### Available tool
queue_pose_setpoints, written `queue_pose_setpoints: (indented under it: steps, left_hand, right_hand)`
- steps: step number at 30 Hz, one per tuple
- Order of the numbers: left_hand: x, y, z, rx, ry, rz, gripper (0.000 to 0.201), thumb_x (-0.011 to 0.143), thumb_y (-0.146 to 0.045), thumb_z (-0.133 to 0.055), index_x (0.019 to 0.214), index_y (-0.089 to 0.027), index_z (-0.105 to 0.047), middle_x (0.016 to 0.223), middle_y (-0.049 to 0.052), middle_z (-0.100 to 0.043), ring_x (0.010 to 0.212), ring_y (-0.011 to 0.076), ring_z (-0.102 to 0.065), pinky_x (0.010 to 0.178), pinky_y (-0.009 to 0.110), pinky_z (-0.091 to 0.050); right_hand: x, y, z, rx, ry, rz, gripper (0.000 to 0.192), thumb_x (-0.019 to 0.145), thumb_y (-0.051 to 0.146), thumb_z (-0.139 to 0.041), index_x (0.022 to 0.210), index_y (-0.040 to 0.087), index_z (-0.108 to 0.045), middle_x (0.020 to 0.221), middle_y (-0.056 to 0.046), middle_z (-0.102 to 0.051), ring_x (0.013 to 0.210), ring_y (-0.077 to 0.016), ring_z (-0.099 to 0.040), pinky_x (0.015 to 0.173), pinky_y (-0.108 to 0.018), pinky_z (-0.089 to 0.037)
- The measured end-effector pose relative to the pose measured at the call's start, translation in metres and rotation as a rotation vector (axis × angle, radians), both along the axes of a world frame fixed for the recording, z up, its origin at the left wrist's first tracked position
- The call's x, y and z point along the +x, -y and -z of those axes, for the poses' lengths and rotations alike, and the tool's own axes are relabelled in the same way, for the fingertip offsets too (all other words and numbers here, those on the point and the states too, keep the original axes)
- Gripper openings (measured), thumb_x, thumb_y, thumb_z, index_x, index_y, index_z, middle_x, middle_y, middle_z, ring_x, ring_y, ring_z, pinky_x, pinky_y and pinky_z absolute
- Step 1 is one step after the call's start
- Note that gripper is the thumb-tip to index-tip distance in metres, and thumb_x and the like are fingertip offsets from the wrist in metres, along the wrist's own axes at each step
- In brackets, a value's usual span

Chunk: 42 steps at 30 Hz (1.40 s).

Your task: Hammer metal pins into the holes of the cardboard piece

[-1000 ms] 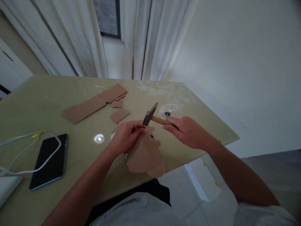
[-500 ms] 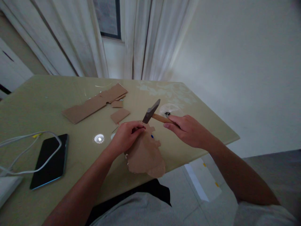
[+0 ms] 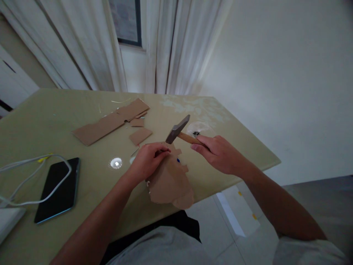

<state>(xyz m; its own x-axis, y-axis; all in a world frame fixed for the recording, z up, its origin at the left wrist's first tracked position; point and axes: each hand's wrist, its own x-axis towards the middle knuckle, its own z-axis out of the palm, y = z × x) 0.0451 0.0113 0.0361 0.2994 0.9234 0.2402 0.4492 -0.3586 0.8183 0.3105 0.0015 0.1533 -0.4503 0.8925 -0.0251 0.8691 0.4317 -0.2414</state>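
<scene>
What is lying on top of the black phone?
A white cable loops across the phone, covering part of its upper end. The screen is dark. What lies beneath the phone on the table is hidden.

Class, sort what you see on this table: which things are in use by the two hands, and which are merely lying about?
In use: hammer held in right hand; torn cardboard piece pinned under left hand.

Lying about: phone, white cable, long cardboard strip, small cardboard scrap.
</scene>
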Motion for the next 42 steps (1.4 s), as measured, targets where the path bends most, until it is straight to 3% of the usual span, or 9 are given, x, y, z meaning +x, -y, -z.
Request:
queue_pose_setpoints:
  steps: [5, 12, 17, 24, 30, 36, 42]
  left_hand:
    - [0.000, 0.001, -0.002, 0.002, -0.018, -0.003, 0.018, 0.100, -0.031, -0.069, 0.096, -0.024, -0.086, 0.099, 0.004, -0.087, 0.087, 0.0239, -0.077, 0.079, 0.033, -0.055]
    - [0.000, 0.001, -0.003, 0.021, -0.009, 0.003, 0.017, 0.101, -0.029, -0.070, 0.096, -0.025, -0.085, 0.100, 0.004, -0.087, 0.089, 0.0237, -0.078, 0.083, 0.034, -0.056]
    - [-0.001, 0.002, -0.003, 0.025, -0.030, 0.030, 0.016, 0.100, -0.026, -0.070, 0.098, -0.024, -0.086, 0.100, 0.004, -0.086, 0.086, 0.0226, -0.076, 0.078, 0.032, -0.053]
    - [-0.001, 0.000, 0.002, 0.044, -0.055, 0.007, 0.014, 0.100, -0.029, -0.073, 0.099, -0.025, -0.086, 0.103, 0.005, -0.082, 0.086, 0.0212, -0.073, 0.083, 0.034, -0.055]
    - [-0.007, 0.000, -0.003, 0.040, -0.093, 0.049, 0.015, 0.098, -0.034, -0.076, 0.104, -0.025, -0.086, 0.104, 0.005, -0.077, 0.091, 0.0229, -0.073, 0.083, 0.035, -0.054]
    - [-0.010, 0.000, -0.003, 0.037, -0.099, 0.071, 0.027, 0.092, -0.044, -0.086, 0.110, -0.025, -0.085, 0.112, 0.007, -0.078, 0.093, 0.0237, -0.073, 0.084, 0.036, -0.055]
    - [-0.011, -0.001, -0.001, 0.034, -0.115, 0.090, 0.031, 0.093, -0.045, -0.087, 0.118, -0.027, -0.086, 0.115, 0.006, -0.076, 0.099, 0.0249, -0.074, 0.090, 0.037, -0.055]
  right_hand:
    - [0.001, 0.000, 0.007, -0.013, 0.102, -0.036, 0.044, 0.118, 0.054, -0.046, 0.092, 0.022, -0.063, 0.073, -0.001, -0.059, 0.066, -0.0175, -0.048, 0.067, -0.034, -0.021]
    - [0.002, 0.001, 0.005, 0.008, 0.003, -0.009, 0.044, 0.118, 0.053, -0.045, 0.090, 0.022, -0.060, 0.068, 0.001, -0.055, 0.063, -0.0170, -0.047, 0.067, -0.034, -0.023]
    - [0.001, 0.002, 0.010, -0.008, 0.147, -0.048, 0.045, 0.118, 0.056, -0.045, 0.095, 0.021, -0.063, 0.074, -0.002, -0.060, 0.065, -0.0178, -0.047, 0.068, -0.035, -0.019]
    - [0.005, 0.002, 0.007, 0.027, 0.008, -0.017, 0.045, 0.118, 0.055, -0.044, 0.093, 0.022, -0.061, 0.069, 0.000, -0.056, 0.065, -0.0181, -0.049, 0.067, -0.034, -0.023]
    - [0.004, 0.002, 0.022, 0.010, 0.147, -0.050, 0.046, 0.118, 0.057, -0.044, 0.097, 0.021, -0.064, 0.075, -0.003, -0.064, 0.066, -0.0185, -0.050, 0.067, -0.034, -0.019]
    - [0.007, 0.002, 0.024, -0.002, 0.015, -0.025, 0.045, 0.118, 0.057, -0.044, 0.091, 0.023, -0.058, 0.065, 0.002, -0.051, 0.064, -0.0188, -0.050, 0.067, -0.034, -0.021]
    - [0.006, 0.001, 0.035, -0.047, 0.064, -0.040, 0.043, 0.118, 0.054, -0.047, 0.090, 0.023, -0.056, 0.070, 0.002, -0.049, 0.066, -0.0175, -0.047, 0.067, -0.033, -0.019]
